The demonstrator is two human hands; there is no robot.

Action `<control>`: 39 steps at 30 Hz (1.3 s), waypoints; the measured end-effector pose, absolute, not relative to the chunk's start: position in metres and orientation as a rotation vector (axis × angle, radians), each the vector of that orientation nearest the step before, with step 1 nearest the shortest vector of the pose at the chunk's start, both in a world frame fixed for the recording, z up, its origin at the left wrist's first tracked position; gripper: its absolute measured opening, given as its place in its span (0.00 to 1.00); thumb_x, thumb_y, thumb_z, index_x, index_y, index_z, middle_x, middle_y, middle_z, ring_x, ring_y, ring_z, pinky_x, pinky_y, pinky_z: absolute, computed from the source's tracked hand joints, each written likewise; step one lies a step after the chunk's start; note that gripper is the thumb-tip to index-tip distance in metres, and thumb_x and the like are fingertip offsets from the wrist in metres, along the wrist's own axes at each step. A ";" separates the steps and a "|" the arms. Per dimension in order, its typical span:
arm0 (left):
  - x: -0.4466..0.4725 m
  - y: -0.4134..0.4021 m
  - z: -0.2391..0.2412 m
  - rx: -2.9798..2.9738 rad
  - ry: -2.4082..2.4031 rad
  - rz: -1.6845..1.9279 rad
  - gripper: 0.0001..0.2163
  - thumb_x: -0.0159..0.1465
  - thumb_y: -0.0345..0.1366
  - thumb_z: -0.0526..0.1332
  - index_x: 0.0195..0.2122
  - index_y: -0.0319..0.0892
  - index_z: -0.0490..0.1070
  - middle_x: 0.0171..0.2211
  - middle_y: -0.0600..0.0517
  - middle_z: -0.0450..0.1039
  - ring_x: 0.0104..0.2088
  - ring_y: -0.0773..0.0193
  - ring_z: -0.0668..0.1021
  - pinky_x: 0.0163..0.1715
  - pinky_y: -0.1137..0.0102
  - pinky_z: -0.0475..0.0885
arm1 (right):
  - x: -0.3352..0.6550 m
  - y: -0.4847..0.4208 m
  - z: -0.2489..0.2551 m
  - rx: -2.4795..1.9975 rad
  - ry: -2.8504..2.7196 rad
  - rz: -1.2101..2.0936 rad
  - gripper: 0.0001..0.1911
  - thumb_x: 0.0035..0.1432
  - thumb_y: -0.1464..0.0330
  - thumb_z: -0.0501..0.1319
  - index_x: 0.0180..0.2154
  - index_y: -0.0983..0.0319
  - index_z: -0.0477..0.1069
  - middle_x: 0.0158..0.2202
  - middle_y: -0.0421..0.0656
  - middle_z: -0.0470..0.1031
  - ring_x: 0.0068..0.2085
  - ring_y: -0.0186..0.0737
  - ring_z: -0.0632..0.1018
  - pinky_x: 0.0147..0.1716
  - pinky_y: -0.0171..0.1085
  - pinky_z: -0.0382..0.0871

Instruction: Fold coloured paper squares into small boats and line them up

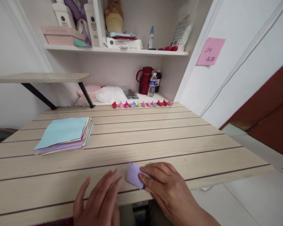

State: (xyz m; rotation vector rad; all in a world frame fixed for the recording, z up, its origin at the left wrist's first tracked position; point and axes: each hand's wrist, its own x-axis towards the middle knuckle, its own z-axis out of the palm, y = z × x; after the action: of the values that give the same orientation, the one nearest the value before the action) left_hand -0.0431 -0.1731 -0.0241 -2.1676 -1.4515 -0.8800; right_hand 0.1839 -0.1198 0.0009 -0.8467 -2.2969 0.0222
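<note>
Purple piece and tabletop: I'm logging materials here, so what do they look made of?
The purple piece looks like thin matte paper: flat faces, crisp fold edges, pressed down by the right hand. The tabletop looks like pale matte wood or wood-grain laminate, with fine grain and dark grooves between planks; which one, the picture leaves open.

cam: one head-worn view | aim: forward and down across the desk (155,131) | range: pretty close, left hand (96,201) and right hand (165,188) right under the lens | far end: wall shelf (118,51) up top of frame
</note>
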 end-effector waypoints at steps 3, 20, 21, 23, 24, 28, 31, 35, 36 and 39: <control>-0.034 -0.166 -0.013 -2.072 -1.477 -0.835 0.19 0.64 0.30 0.54 0.55 0.51 0.70 0.55 0.49 0.76 0.51 0.60 0.78 0.67 0.54 0.46 | 0.184 -0.120 0.002 -0.850 -2.297 0.009 0.11 0.68 0.70 0.58 0.48 0.60 0.76 0.47 0.45 0.81 0.45 0.42 0.78 0.42 0.43 0.73; -0.018 -0.142 -0.023 -2.237 -1.623 -0.741 0.12 0.66 0.38 0.60 0.49 0.57 0.74 0.50 0.60 0.79 0.49 0.59 0.77 0.60 0.55 0.52 | 0.188 -0.118 0.007 -0.874 -2.341 0.188 0.17 0.68 0.70 0.57 0.56 0.55 0.72 0.48 0.44 0.80 0.47 0.44 0.77 0.46 0.45 0.72; -0.018 -0.142 -0.023 -2.245 -1.627 -0.732 0.12 0.66 0.38 0.60 0.49 0.58 0.74 0.51 0.61 0.79 0.50 0.59 0.77 0.59 0.55 0.52 | 0.190 -0.120 0.005 -0.873 -2.365 0.169 0.17 0.68 0.70 0.57 0.57 0.55 0.72 0.50 0.44 0.80 0.48 0.45 0.77 0.47 0.46 0.72; -0.019 -0.142 -0.022 -2.258 -1.633 -0.711 0.13 0.66 0.37 0.60 0.50 0.58 0.74 0.52 0.62 0.78 0.50 0.59 0.76 0.59 0.56 0.53 | 0.193 -0.123 0.001 -0.855 -2.411 0.094 0.19 0.67 0.67 0.58 0.58 0.56 0.70 0.54 0.43 0.78 0.52 0.47 0.75 0.50 0.48 0.71; -0.020 -0.142 -0.022 -2.263 -1.636 -0.703 0.13 0.66 0.37 0.60 0.51 0.59 0.73 0.52 0.62 0.78 0.51 0.59 0.76 0.59 0.56 0.53 | 0.195 -0.124 -0.002 -0.841 -2.431 0.051 0.20 0.67 0.66 0.59 0.59 0.56 0.69 0.56 0.42 0.76 0.53 0.48 0.74 0.51 0.49 0.70; -0.020 -0.142 -0.023 -2.275 -1.650 -0.697 0.15 0.66 0.37 0.60 0.52 0.59 0.72 0.53 0.63 0.77 0.52 0.60 0.76 0.60 0.56 0.54 | 0.199 -0.128 -0.010 -0.814 -2.467 -0.077 0.22 0.67 0.62 0.59 0.61 0.57 0.67 0.59 0.41 0.74 0.57 0.49 0.72 0.54 0.50 0.68; -0.017 -0.141 -0.022 -2.265 -1.680 -0.702 0.19 0.67 0.36 0.58 0.59 0.56 0.67 0.53 0.58 0.77 0.52 0.60 0.76 0.58 0.57 0.57 | 0.200 -0.128 -0.012 -0.811 -2.503 -0.117 0.23 0.67 0.60 0.59 0.61 0.57 0.67 0.60 0.41 0.73 0.58 0.49 0.72 0.55 0.51 0.67; -0.011 -0.140 -0.019 -2.254 -1.750 -0.609 0.23 0.66 0.30 0.57 0.58 0.63 0.67 0.60 0.58 0.71 0.56 0.56 0.74 0.61 0.48 0.55 | 0.201 -0.127 -0.010 -0.813 -2.520 -0.111 0.22 0.67 0.62 0.59 0.60 0.57 0.67 0.61 0.40 0.72 0.58 0.49 0.72 0.54 0.51 0.69; -0.010 -0.139 -0.018 -2.276 -1.757 -0.573 0.22 0.66 0.30 0.57 0.57 0.64 0.69 0.61 0.58 0.70 0.58 0.53 0.73 0.61 0.44 0.55 | 0.202 -0.127 -0.009 -0.807 -2.538 -0.099 0.22 0.67 0.62 0.59 0.61 0.57 0.67 0.61 0.40 0.71 0.59 0.49 0.72 0.54 0.51 0.69; -0.011 -0.137 -0.015 -2.373 -1.780 -0.464 0.21 0.66 0.32 0.57 0.57 0.62 0.69 0.60 0.57 0.70 0.61 0.48 0.71 0.58 0.37 0.58 | 0.204 -0.129 -0.004 -0.806 -2.525 -0.033 0.24 0.68 0.64 0.56 0.64 0.60 0.62 0.61 0.44 0.71 0.59 0.48 0.72 0.55 0.50 0.70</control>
State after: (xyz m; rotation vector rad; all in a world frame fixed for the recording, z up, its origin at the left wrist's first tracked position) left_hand -0.0107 -0.1369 -0.0146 -2.3735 -1.7800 -0.4642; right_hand 0.2044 -0.1289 -0.0039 -0.8056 -2.5252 -0.0331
